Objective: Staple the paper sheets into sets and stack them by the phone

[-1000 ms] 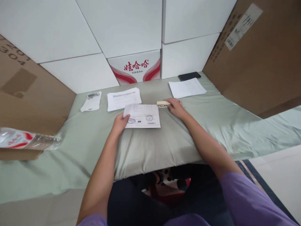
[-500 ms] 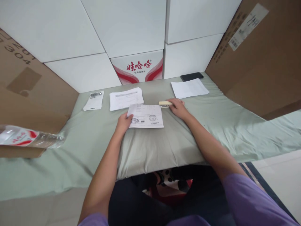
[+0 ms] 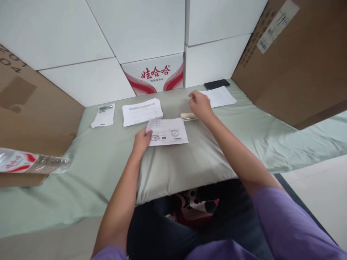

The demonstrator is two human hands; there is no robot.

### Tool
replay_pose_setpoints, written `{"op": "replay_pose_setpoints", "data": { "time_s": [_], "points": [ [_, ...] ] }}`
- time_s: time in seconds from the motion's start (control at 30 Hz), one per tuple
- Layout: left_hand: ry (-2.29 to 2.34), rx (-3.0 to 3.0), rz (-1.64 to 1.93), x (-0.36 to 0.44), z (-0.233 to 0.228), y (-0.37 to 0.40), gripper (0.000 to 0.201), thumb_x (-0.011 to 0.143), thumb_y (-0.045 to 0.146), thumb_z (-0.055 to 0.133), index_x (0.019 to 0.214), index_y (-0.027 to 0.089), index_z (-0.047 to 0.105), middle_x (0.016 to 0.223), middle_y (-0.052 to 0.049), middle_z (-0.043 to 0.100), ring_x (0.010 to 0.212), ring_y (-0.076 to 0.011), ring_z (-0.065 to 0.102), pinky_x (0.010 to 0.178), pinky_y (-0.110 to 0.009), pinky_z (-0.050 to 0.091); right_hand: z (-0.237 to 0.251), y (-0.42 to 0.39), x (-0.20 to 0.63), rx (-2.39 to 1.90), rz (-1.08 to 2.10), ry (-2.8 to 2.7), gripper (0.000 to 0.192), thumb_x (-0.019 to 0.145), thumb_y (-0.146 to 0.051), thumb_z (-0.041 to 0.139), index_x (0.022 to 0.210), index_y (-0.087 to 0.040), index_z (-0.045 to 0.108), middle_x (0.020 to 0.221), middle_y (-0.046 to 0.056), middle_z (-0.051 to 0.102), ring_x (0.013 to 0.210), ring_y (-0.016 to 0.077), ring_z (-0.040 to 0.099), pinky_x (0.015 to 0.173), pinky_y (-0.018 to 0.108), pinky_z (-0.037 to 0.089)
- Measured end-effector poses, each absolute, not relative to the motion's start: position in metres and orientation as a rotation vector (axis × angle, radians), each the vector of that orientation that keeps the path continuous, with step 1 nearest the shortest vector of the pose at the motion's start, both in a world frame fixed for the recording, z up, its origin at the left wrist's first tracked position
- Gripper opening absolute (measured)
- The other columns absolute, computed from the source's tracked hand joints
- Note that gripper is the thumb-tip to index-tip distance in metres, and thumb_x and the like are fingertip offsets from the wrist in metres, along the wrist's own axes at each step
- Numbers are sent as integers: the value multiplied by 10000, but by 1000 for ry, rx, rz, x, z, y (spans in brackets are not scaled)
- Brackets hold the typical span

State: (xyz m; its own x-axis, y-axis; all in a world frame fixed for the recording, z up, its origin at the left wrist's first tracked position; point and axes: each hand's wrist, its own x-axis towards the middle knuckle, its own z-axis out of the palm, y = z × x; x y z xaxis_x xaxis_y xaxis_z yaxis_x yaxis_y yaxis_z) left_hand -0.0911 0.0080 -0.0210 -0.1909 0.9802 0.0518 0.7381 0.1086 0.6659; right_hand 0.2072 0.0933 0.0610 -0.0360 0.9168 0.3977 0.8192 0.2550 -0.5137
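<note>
My left hand [image 3: 142,141] is closed on the left edge of a printed sheet [image 3: 170,133], thumb on top. Round and oval stamps and a small square code show on the sheet. A cream stapler [image 3: 187,116] lies on the cloth just beyond the sheet's upper right corner. Over the stapler's right end is my right hand [image 3: 200,104], off the stapler, fingers loosely bent and nothing visible in them. Beyond it a stack of white papers [image 3: 221,96] is partly covered by the hand. Another stack of printed papers [image 3: 142,111] lies behind the held sheet.
A black phone [image 3: 217,84] lies at the back right. At the left are a white packet with small dark items [image 3: 104,115] and a water bottle [image 3: 32,162] on its side. Brown cartons [image 3: 298,65] flank the green cloth [image 3: 108,159]; white boxes [image 3: 151,74] wall the back.
My right hand has let go of the stapler and moved up and away toward the right paper stack. My left hand still holds the sheet. The view has shifted slightly.
</note>
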Motion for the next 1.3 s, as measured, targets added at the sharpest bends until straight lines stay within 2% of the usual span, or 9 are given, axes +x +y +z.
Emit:
{"op": "replay_pose_setpoints", "data": {
  "time_s": [0.17, 0.43, 0.83, 1.13, 1.3],
  "points": [
    [2020, 1734, 741, -83, -15, 1, 403, 932, 354, 505, 1123, 112, 765, 1034, -160, 781, 960, -297, 709, 868, -357, 515, 39, 126, 170, -1796, 309, -1874, 352, 906, -103, 419, 1156, -171, 658, 1102, 137, 709, 1049, 282, 621, 872, 383, 461],
    [2028, 1725, 729, -74, -6, -6, 363, 944, 321, 492, 1075, 124, 767, 971, -155, 772, 905, -286, 700, 820, -351, 506, 12, 137, 161, -1990, 290, -1828, 321, 941, -166, 428, 1150, -160, 672, 1137, 175, 688, 1025, 306, 644, 846, 403, 482],
    [2062, 1757, 662, -68, -2, -13, 342, 966, 307, 474, 1046, 138, 760, 965, -148, 770, 903, -279, 698, 796, -338, 495, 7, 139, 158, -2092, 238, -1817, 317, 968, -187, 412, 1133, -163, 681, 1154, 178, 697, 1031, 301, 658, 847, 394, 494],
    [2091, 1753, 548, -63, 5, -21, 335, 971, 333, 479, 1001, 151, 759, 957, -145, 765, 915, -278, 711, 796, -332, 493, 19, 132, 149, -2184, 287, -2024, 327, 974, -109, 416, 1232, -138, 615, 1167, 216, 697, 1100, 314, 684, 864, 382, 500],
    [2113, 1760, 496, -61, 6, -22, 328, 974, 338, 476, 976, 164, 753, 892, -128, 753, 859, -266, 702, 773, -326, 481, 19, 133, 139, -2180, 226, -2109, 388, 992, -97, 323, 1297, -154, 558, 1192, 212, 686, 1080, 301, 688, 880, 395, 483]
  ]
}}
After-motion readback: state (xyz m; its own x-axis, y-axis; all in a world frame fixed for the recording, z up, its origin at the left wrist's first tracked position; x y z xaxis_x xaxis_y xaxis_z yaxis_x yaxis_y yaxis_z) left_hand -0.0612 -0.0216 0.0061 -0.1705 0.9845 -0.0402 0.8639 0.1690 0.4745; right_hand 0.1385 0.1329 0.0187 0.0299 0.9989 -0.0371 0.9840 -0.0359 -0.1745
